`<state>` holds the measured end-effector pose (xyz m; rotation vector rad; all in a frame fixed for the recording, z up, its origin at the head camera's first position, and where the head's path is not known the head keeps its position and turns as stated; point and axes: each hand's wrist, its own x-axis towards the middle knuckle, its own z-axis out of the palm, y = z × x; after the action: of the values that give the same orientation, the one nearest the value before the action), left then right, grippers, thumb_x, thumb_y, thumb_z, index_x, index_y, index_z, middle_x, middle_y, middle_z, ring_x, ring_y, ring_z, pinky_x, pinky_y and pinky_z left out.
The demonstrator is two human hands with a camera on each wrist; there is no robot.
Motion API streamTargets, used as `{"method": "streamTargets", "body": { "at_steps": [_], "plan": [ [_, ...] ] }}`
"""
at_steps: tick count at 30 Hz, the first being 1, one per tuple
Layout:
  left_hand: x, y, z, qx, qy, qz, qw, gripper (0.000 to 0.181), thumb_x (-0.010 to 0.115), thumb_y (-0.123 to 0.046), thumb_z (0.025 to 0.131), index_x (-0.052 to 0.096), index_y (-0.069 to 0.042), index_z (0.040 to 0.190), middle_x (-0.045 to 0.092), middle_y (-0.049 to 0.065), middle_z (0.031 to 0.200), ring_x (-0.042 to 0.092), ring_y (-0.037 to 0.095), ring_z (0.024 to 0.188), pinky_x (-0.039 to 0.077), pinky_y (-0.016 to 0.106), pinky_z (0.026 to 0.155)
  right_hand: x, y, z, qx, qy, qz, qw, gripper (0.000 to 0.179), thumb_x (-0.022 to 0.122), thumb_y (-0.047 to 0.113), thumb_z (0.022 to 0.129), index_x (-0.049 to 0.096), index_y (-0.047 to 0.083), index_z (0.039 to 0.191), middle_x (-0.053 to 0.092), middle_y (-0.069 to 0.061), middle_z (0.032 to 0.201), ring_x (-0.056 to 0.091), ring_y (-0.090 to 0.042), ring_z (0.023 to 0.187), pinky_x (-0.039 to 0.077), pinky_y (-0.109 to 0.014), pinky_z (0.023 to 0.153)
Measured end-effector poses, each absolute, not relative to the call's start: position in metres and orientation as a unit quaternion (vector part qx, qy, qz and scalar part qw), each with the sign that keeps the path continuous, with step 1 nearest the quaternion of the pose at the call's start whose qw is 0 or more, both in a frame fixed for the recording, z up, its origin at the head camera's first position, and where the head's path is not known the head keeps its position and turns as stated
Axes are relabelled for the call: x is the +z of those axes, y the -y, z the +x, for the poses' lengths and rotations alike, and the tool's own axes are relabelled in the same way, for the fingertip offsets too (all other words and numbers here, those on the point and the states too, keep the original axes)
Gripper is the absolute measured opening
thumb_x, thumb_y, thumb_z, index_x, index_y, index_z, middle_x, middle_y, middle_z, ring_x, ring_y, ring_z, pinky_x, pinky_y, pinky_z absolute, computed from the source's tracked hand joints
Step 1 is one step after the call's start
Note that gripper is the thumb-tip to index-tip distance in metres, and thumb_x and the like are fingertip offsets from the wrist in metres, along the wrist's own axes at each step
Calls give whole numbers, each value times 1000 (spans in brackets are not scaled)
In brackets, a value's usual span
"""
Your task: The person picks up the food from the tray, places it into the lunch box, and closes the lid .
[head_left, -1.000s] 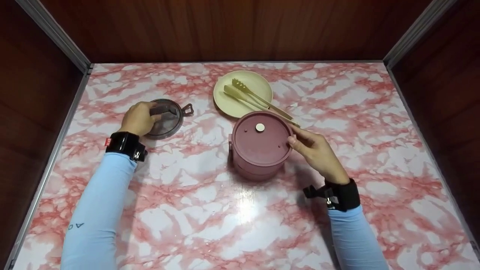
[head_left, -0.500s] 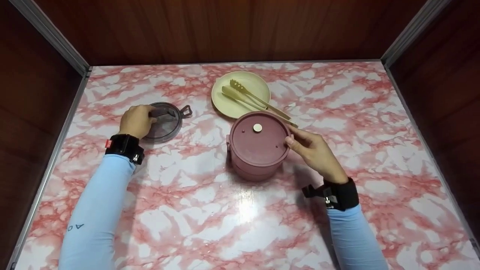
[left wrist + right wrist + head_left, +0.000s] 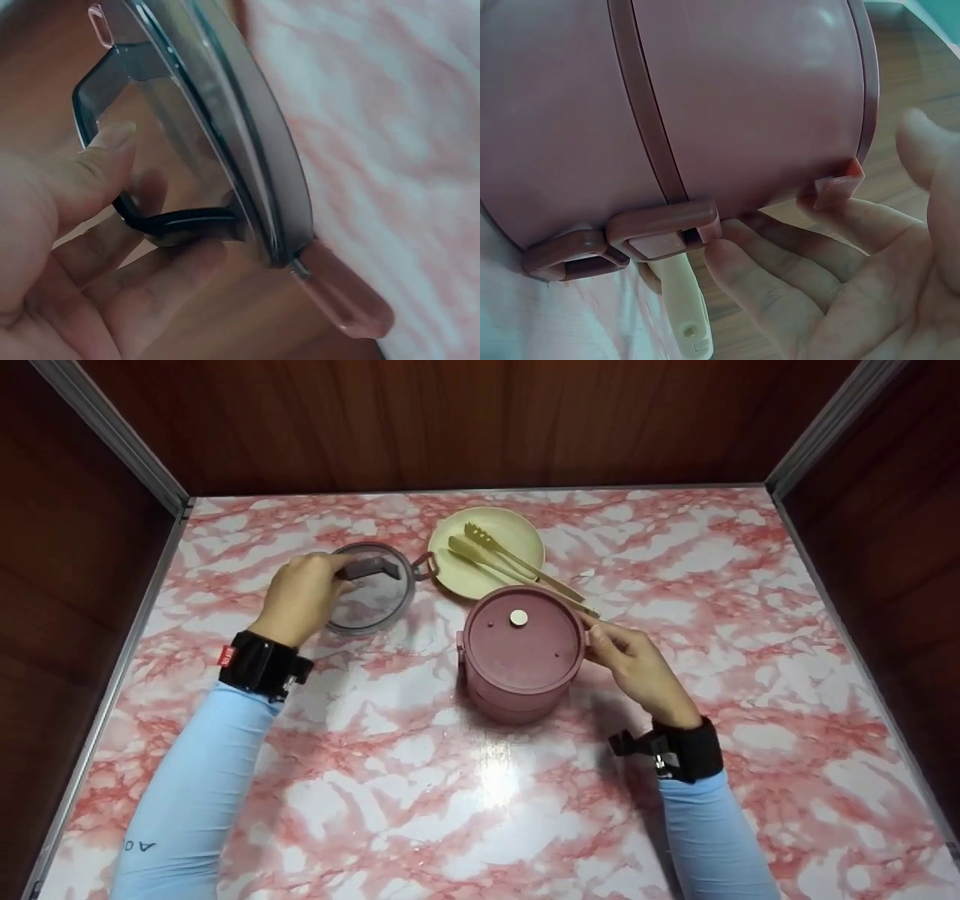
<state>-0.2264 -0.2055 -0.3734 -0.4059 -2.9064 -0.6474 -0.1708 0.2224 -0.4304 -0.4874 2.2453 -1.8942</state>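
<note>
My left hand [image 3: 300, 596] grips the dark arched handle [image 3: 180, 225] of a clear grey lid [image 3: 371, 600]. The lid has reddish loops at its edge; in the head view one overlaps the plate's rim, and a shadow falls below the lid. A mauve cylindrical pot [image 3: 521, 660] stands upright at mid-table, topped by a flat mauve cover with a pale round button. At its right side is my right hand [image 3: 637, 667], with extended fingertips touching near the side clips [image 3: 660, 229]. In the right wrist view the thumb stands apart from the pot.
Behind the pot, a pale yellow plate [image 3: 450, 574] carries a slotted utensil [image 3: 517, 566] and a smooth one beside it, their handles reaching over the rim towards the pot. Dark wood panels [image 3: 480, 427] enclose the marbled table [image 3: 405, 795] at the back and sides.
My left hand has lifted the clear lid and carried it right, towards the plate. My right hand stays beside the pot, its thumb now off the rim.
</note>
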Motion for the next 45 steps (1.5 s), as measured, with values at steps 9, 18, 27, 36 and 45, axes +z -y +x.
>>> {"method": "streamTargets", "body": {
  "at_steps": [9,18,27,36,45],
  "plan": [
    [-337,146,-197,-196,946,-234,110,37,74,-15,89,68,-5,124,71,18,106,67,36,95,54,50,78,-429,-226,-170,-644,-740,-167,103,45,36,32,109,49,8,145,54,-12,142,58,-26,122,45,-34,102],
    [-325,95,-180,-200,925,-309,91,33,72,-18,90,68,-2,120,71,14,110,68,29,99,54,43,85,-428,-232,-171,-635,-748,-159,109,47,37,36,108,52,7,142,53,-11,143,56,-25,125,43,-34,103],
    [-322,52,-177,-151,925,-345,58,30,69,-26,93,68,-4,113,72,11,100,68,27,91,54,42,79,-420,-248,-172,-625,-769,-120,63,49,38,38,108,57,5,137,58,-14,137,55,-26,126,43,-33,103],
    [-327,28,-173,-139,928,-343,42,25,69,-29,93,69,-7,105,70,8,92,67,24,86,53,40,71,-402,-256,-164,-629,-770,-77,-75,43,51,31,104,62,-1,130,63,-20,128,60,-29,120,45,-32,102],
    [-331,23,-171,-140,931,-335,43,25,71,-27,92,69,-6,106,68,8,92,66,24,85,53,40,72,-374,-232,-143,-533,-805,-150,-215,27,59,-1,97,65,-7,123,66,-21,123,61,-28,116,47,-27,98]
  ]
}}
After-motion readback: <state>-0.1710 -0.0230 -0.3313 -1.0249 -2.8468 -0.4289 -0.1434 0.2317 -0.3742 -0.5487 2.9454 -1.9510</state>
